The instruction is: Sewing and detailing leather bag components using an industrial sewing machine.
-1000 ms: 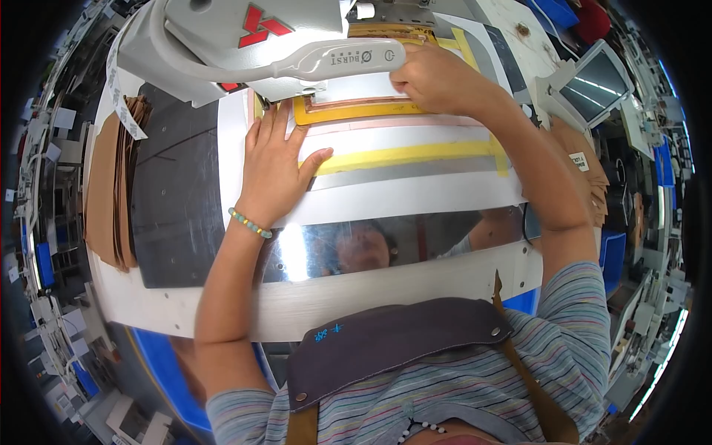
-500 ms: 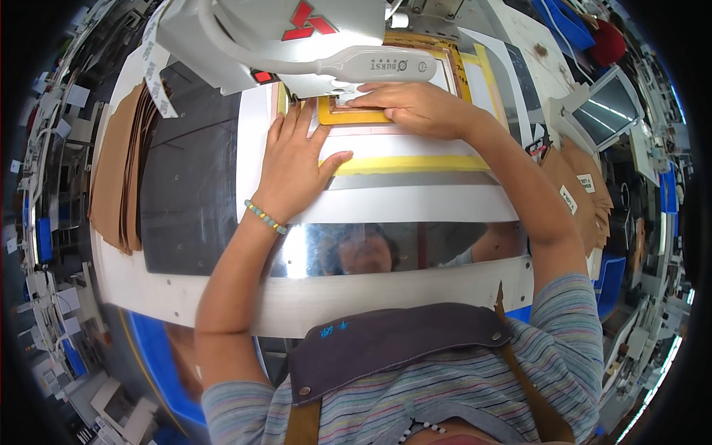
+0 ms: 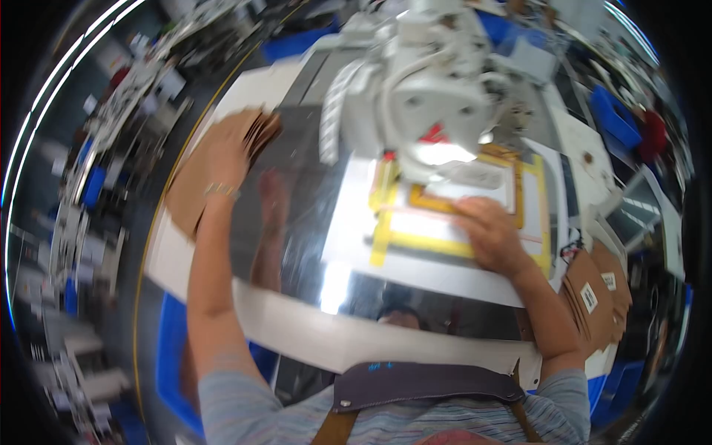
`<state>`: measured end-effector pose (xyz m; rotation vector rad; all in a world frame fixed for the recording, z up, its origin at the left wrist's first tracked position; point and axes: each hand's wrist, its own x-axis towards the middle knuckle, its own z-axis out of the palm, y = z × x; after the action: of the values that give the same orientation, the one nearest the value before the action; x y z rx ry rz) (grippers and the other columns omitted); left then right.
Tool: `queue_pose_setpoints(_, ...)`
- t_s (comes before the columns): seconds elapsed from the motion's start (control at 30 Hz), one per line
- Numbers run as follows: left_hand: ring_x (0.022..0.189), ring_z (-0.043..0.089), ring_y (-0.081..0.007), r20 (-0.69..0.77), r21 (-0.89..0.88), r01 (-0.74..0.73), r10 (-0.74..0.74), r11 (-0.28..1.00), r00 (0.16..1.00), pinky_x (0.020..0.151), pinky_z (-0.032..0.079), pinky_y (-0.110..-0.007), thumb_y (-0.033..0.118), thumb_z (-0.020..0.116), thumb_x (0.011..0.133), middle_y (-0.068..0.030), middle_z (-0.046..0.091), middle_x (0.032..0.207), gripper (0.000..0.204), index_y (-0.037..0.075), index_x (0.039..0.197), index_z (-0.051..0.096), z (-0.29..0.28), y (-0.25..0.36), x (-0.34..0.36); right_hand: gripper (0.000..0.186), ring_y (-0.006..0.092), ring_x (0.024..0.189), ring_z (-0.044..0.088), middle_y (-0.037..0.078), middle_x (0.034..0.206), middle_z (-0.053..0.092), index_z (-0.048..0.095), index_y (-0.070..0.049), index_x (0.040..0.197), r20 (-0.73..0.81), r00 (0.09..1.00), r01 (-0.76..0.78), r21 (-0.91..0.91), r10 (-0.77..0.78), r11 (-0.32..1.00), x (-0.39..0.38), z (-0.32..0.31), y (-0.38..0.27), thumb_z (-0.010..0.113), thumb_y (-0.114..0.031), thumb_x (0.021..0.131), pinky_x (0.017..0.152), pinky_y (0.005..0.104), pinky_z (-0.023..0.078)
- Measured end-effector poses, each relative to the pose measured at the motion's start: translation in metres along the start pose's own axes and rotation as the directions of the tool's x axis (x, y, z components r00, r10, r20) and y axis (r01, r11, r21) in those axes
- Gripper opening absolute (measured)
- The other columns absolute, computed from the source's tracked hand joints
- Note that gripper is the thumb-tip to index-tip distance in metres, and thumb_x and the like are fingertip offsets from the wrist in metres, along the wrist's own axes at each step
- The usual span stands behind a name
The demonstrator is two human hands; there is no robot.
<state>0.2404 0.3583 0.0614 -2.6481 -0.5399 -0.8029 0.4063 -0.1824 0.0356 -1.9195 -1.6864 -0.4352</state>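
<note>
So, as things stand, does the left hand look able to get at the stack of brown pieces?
Most likely yes: the left hand is over the stack of brown pieces, with nothing visible barring the way, and the white machine stands off to the right. Blur hides any grip.

A blurred stack of flat brown pieces (image 3: 187,194) lies along the left edge of the table (image 3: 297,326), layers spread at its far end. A rectangular yellow-orange frame (image 3: 518,190) lies back from the front edge.
</note>
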Motion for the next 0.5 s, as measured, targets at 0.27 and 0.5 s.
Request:
queue_pose_setpoints(0.27, 0.106, 0.071, -0.0418, 0.186, -0.259, 0.288, -0.245, 0.922, 0.951, 0.097, 0.053, -0.046, 0.020, 0.064, 0.097, -0.0260, 0.075, 0.113, 0.035, -0.002, 0.123, 0.073, 0.057, -0.079, -0.053, 0.019, 0.0335, 0.136, 0.053, 0.016, 0.140, 0.062, 0.072, -0.003, 0.105, 0.034, 0.996, -0.083, 0.051, 0.081, 0.995, -0.019, 0.005, 0.012, 0.066, -0.003, 0.087, 0.109, 0.0472, 0.044)
queue_pose_setpoints(0.5, 0.102, 0.071, -0.0347, 0.369, -0.403, 0.594, -0.470, 0.696, 0.802, 0.093, 0.053, -0.042, 0.018, 0.066, 0.099, -0.0199, 0.075, 0.108, 0.028, -0.002, 0.117, 0.072, 0.054, -0.089, -0.048, 0.016, 0.0327, 0.138, 0.052, 0.015, 0.139, 0.062, 0.074, -0.003, 0.106, 0.043, 0.995, -0.094, 0.083, 0.091, 0.992, -0.019, 0.014, 0.014, 0.066, -0.005, 0.091, 0.109, 0.0469, 0.044)
